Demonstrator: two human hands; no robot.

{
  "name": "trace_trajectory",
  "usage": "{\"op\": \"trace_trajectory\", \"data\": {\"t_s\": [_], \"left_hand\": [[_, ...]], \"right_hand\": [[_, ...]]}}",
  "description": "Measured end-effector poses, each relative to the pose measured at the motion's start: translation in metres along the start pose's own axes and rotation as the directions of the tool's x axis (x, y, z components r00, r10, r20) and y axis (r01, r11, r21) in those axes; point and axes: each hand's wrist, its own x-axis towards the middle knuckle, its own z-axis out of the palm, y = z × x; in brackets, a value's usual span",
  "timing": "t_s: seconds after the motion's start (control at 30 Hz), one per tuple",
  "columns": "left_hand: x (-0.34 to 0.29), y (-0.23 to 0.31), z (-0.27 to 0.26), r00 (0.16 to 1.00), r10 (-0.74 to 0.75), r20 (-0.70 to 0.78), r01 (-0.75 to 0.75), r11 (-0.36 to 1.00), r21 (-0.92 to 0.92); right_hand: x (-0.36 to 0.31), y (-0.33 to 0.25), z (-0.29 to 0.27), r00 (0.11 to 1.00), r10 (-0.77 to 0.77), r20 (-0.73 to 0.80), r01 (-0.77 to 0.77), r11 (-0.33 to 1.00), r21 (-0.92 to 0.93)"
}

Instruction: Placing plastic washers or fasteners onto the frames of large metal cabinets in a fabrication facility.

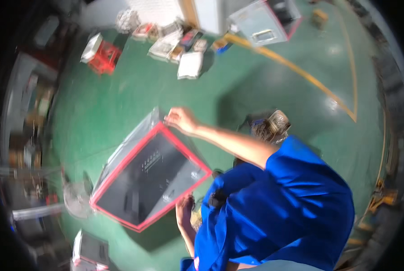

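The big box is left of the middle of the frame, low down, right between your two hands and just left of them. Its long way runs slantwise, from the upper right down to the lower left, and your hands are at the upper right end. Your right hand is at the top corner, with its fingers bent and close together. Your left hand is lower down, by the bottom right edge. Both look near enough to touch, but it is blurry and I can't tell how hard either one grips. The left fingers are partly hidden, so I can't tell if they are wide or narrow.

The box has a dark, shiny front with a red rim. I can't see what is inside. It looks tilted over the green floor.

Another pale box sits at the upper right of the frame. One side is dark, so what it holds is hidden. A smaller box is at the lower left. At the upper left, a red stool has a white thing on top.
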Motion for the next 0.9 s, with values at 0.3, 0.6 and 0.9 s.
{"op": "trace_trajectory", "data": {"t_s": [0.3, 0.6, 0.9], "left_hand": [[0.033, 0.087, 0.081, 0.979, 0.200, 0.028, -0.147, 0.802, -0.579], [0.057, 0.146, 0.153, 0.957, 0.283, 0.066, -0.037, 0.347, -0.937], [0.066, 0.152, 0.198, 0.945, 0.326, 0.015, -0.061, 0.220, -0.973]], "right_hand": [[-0.028, -0.057, 0.014, 0.983, 0.028, 0.183, 0.039, 0.935, -0.354], [-0.054, -0.106, 0.015, 0.934, 0.133, 0.331, 0.004, 0.925, -0.381], [-0.053, -0.152, -0.014, 0.808, 0.035, 0.588, 0.427, 0.652, -0.626]]}}
